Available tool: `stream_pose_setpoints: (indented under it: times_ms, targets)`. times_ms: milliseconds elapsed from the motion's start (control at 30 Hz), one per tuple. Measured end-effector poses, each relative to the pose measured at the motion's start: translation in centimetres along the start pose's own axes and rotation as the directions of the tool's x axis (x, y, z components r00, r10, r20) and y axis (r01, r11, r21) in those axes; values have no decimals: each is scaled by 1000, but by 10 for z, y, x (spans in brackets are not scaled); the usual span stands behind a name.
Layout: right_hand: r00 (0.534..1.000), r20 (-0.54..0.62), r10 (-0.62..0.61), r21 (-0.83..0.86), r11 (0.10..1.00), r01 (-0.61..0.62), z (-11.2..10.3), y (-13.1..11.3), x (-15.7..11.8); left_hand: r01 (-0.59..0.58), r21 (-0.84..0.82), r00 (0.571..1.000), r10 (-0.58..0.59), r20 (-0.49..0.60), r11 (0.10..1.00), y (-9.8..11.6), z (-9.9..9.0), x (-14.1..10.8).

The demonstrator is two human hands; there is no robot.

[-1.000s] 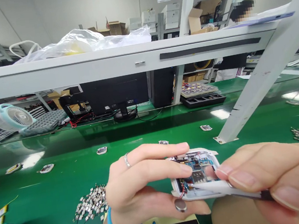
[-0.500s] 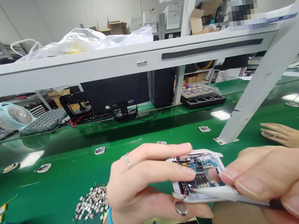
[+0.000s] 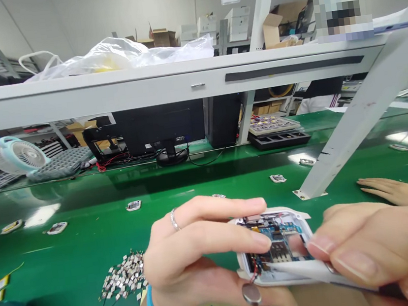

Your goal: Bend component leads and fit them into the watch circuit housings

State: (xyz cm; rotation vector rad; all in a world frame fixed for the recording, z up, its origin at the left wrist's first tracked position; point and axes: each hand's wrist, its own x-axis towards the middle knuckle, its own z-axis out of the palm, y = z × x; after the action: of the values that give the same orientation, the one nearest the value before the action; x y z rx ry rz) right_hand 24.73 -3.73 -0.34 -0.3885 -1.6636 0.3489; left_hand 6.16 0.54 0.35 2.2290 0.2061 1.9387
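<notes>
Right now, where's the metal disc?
Head view, low and just right of centre: the metal disc is just below the white case's lower-left corner, in front of the left hand's thumb.

Holds a white case [image 3: 275, 278] with a circuit board [image 3: 280, 250] in the left hand [image 3: 195, 251]; pinches a pale pointed tool [image 3: 304, 271] in the right hand [image 3: 379, 245], pointing into the case. Has a metal disc [image 3: 251, 294] before the left thumb, small metal parts [image 3: 122, 278] beside that hand, another person's hand [image 3: 389, 189] beyond the right.

Bright light; white glare on green bench [image 3: 71, 253]; upper-right corner darkened.
</notes>
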Motion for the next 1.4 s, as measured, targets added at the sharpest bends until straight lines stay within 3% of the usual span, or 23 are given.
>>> stream_pose_setpoints:
  times_ms: [100,233,367,400,433,533,733,800,867,933,1033,1200,1400]
  targets:
    - [986,134,-97,26,995,94,4,-6,8,46,41,999,-47,12,998,2,0,-1]
    - [990,107,-94,32,995,91,3,-3,17,17,54,1000,-16,-18,998,3,0,0]
    - [899,315,-304,28,950,312,-7,10,21,-5,59,1000,5,3,998,2,0,1]
    - [893,337,-298,23,951,309,-9,10,21,-16,47,1000,16,-2,999,1,-1,1]
    - [920,304,-249,1,965,261,-8,10,20,-22,34,1000,22,-8,999,1,-1,1]
    - [983,144,-113,-13,993,116,0,2,15,-51,4,999,51,-18,999,-1,-2,-2]
    - [996,-43,-83,44,995,84,13,-5,14,-58,-43,997,60,55,997,-6,-7,-4]
    - [988,82,-128,54,991,124,6,-2,16,-60,-60,997,63,50,996,-6,-7,-4]
    - [947,257,-194,52,981,186,-4,2,18,-63,-71,996,67,55,995,-6,-6,-3]
    - [912,335,-237,49,971,235,-12,4,19,-72,-78,996,76,53,994,-6,-5,-3]
    - [894,386,-229,23,971,238,-16,5,18,-85,-91,995,89,41,992,-7,-4,-2]
    - [912,344,-225,-35,967,252,-13,1,17,-105,-67,992,109,59,992,-8,-6,-1]
    - [906,370,-207,-29,972,234,-10,-7,20,-76,-18,994,77,75,997,-4,-5,1]
